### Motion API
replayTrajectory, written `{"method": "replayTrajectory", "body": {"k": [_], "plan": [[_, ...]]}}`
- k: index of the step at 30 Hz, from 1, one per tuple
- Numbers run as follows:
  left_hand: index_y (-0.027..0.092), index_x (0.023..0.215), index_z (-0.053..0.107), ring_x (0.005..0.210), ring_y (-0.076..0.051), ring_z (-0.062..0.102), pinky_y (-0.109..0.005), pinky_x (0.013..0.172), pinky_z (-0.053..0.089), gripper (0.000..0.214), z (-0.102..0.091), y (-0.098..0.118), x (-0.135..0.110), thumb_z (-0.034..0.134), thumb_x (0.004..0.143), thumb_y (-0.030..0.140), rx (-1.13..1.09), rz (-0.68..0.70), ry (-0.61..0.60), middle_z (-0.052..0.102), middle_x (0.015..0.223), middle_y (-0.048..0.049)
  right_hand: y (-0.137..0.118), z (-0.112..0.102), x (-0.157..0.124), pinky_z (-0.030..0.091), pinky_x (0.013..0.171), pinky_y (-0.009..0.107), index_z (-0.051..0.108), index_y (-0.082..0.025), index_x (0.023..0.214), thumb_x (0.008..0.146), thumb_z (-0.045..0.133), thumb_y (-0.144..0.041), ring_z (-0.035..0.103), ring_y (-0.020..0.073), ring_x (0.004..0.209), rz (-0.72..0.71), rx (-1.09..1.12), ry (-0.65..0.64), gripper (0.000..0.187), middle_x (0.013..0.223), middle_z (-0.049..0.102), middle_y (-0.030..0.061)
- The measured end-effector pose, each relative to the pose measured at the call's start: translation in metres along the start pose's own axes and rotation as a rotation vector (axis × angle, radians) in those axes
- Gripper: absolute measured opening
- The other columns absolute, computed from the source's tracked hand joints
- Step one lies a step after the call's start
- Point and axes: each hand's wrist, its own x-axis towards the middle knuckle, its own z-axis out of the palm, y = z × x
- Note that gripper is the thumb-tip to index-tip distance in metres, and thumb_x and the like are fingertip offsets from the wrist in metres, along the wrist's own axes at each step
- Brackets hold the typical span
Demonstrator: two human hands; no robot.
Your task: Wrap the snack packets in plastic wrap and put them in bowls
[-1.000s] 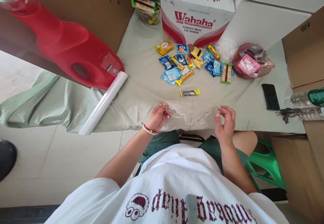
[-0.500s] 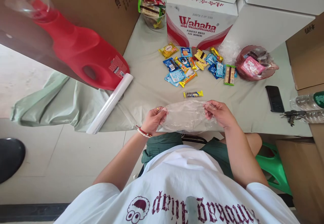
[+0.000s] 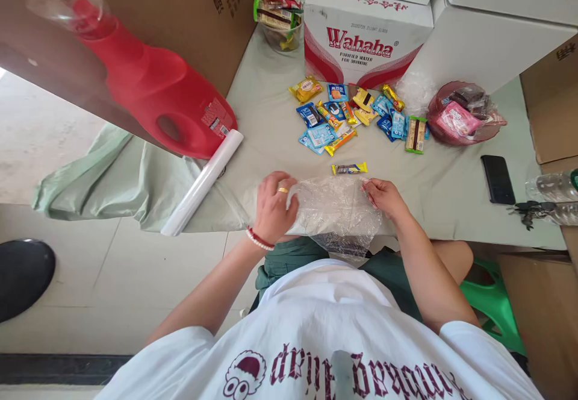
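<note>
A clear, crinkled sheet of plastic film (image 3: 334, 207) hangs over the table's front edge toward my lap. My right hand (image 3: 383, 198) pinches its upper right corner between thumb and fingers. At the film's left edge is my left hand (image 3: 275, 204), back upward, its fingers curved and apart; it does not appear to grip the film. Just beyond the film lies a small yellow-and-dark snack bar (image 3: 349, 168). Farther back, several wrapped snacks (image 3: 336, 114) are spread in a loose pile, with a green-ended wafer packet (image 3: 415, 134) at the right.
A white roll (image 3: 203, 183) lies across the left table edge, by a big red bottle (image 3: 167, 93). Behind the snacks stands a Wahaba-style water carton (image 3: 361, 56). A red bowl (image 3: 438, 132), a clear bowl (image 3: 289, 40), a phone (image 3: 497, 179) and keys (image 3: 529, 212) are around.
My left hand has let go of the film's left edge and turned back upward, fingers apart. The film now droops lower over the table edge. My right hand keeps its pinch.
</note>
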Motion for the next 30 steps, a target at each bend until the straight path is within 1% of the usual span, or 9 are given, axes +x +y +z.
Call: {"method": "replayTrajectory", "body": {"k": [4, 7, 11, 15, 18, 20, 24, 26, 30], "plan": [[0.020, 0.125, 0.066, 0.133, -0.034, 0.053, -0.052, 0.112, 0.040, 0.034, 0.037, 0.010, 0.033, 0.062, 0.095, 0.035, 0.009, 0.155, -0.177, 0.063, 0.134, -0.0165, -0.002, 0.002, 0.001, 0.028, 0.042, 0.023, 0.065, -0.019, 0.082, 0.086, 0.063, -0.062, 0.034, 0.0080, 0.041, -0.018, -0.089, -0.033, 0.044, 0.049, 0.044, -0.0073], [0.020, 0.103, 0.068, 0.109, -0.028, 0.064, -0.043, 0.098, 0.048, 0.018, 0.066, 0.002, 0.051, 0.053, 0.099, 0.029, -0.086, 0.057, -0.245, 0.070, 0.107, -0.0122, 0.002, -0.004, 0.002, 0.028, 0.043, 0.023, 0.065, -0.019, 0.082, 0.086, 0.061, -0.063, 0.035, 0.0085, 0.042, -0.012, -0.130, -0.027, 0.045, 0.050, 0.044, -0.0072], [0.022, 0.098, 0.060, 0.079, -0.019, 0.062, -0.031, 0.078, 0.048, 0.023, 0.082, -0.018, 0.054, 0.040, 0.105, 0.032, -0.308, -0.251, -0.034, 0.064, 0.083, -0.0027, 0.012, -0.017, 0.004, 0.028, 0.045, 0.024, 0.062, -0.020, 0.081, 0.082, 0.065, -0.064, 0.035, 0.0085, 0.044, -0.018, -0.120, -0.009, 0.044, 0.053, 0.045, -0.0074], [0.024, 0.090, 0.054, 0.070, -0.018, 0.056, -0.031, 0.072, 0.045, 0.023, 0.076, -0.031, 0.044, 0.041, 0.105, 0.037, -0.280, -0.470, 0.054, 0.058, 0.073, 0.0009, 0.012, -0.020, 0.010, 0.030, 0.047, 0.024, 0.058, -0.021, 0.080, 0.081, 0.067, -0.065, 0.035, 0.0086, 0.045, -0.025, -0.146, -0.052, 0.045, 0.055, 0.045, -0.0076], [0.022, 0.093, 0.055, 0.084, -0.023, 0.060, -0.038, 0.083, 0.047, 0.020, 0.066, -0.028, 0.033, 0.045, 0.103, 0.037, -0.111, -0.445, 0.247, 0.064, 0.089, -0.0065, -0.003, -0.018, 0.017, 0.035, 0.054, 0.026, 0.060, -0.020, 0.080, 0.091, 0.056, -0.065, 0.045, 0.0124, 0.054, -0.102, -0.436, -0.033, 0.046, 0.063, 0.054, -0.0017], [0.020, 0.097, 0.058, 0.099, -0.027, 0.061, -0.044, 0.094, 0.046, 0.018, 0.060, -0.022, 0.024, 0.048, 0.101, 0.034, 0.003, -0.279, 0.327, 0.067, 0.102, -0.0123, -0.017, -0.017, 0.021, 0.040, 0.062, 0.028, 0.066, -0.020, 0.082, 0.098, 0.048, -0.062, 0.056, 0.0185, 0.072, -0.206, -0.738, 0.062, 0.050, 0.078, 0.064, 0.0062], [0.020, 0.099, 0.067, 0.101, -0.029, 0.062, -0.046, 0.093, 0.047, 0.018, 0.059, -0.012, 0.012, 0.050, 0.097, 0.024, 0.099, 0.107, -0.018, 0.070, 0.100, -0.0123, -0.042, -0.015, 0.034, 0.047, 0.079, 0.032, 0.076, -0.019, 0.108, 0.107, 0.036, -0.042, 0.062, 0.0275, 0.106, -0.337, -1.021, 0.247, 0.046, 0.116, 0.069, 0.0152], [0.019, 0.109, 0.071, 0.105, -0.030, 0.062, -0.046, 0.093, 0.048, 0.026, 0.063, -0.010, 0.012, 0.049, 0.095, 0.019, 0.151, 0.121, -0.169, 0.072, 0.110, -0.0143, -0.046, -0.011, 0.040, 0.049, 0.084, 0.031, 0.073, -0.020, 0.124, 0.101, 0.046, -0.028, 0.064, 0.0258, 0.109, -0.359, -1.047, 0.121, 0.037, 0.131, 0.066, 0.0131], [0.017, 0.143, 0.062, 0.123, -0.033, 0.059, -0.048, 0.101, 0.048, 0.050, 0.070, -0.009, 0.014, 0.045, 0.096, 0.019, 0.238, 0.004, -0.239, 0.060, 0.148, -0.0169, -0.043, -0.006, 0.051, 0.051, 0.085, 0.029, 0.065, -0.026, 0.142, 0.087, 0.065, -0.023, 0.066, 0.0248, 0.110, -0.391, -1.108, -0.119, 0.055, 0.145, 0.059, 0.0097]]}}
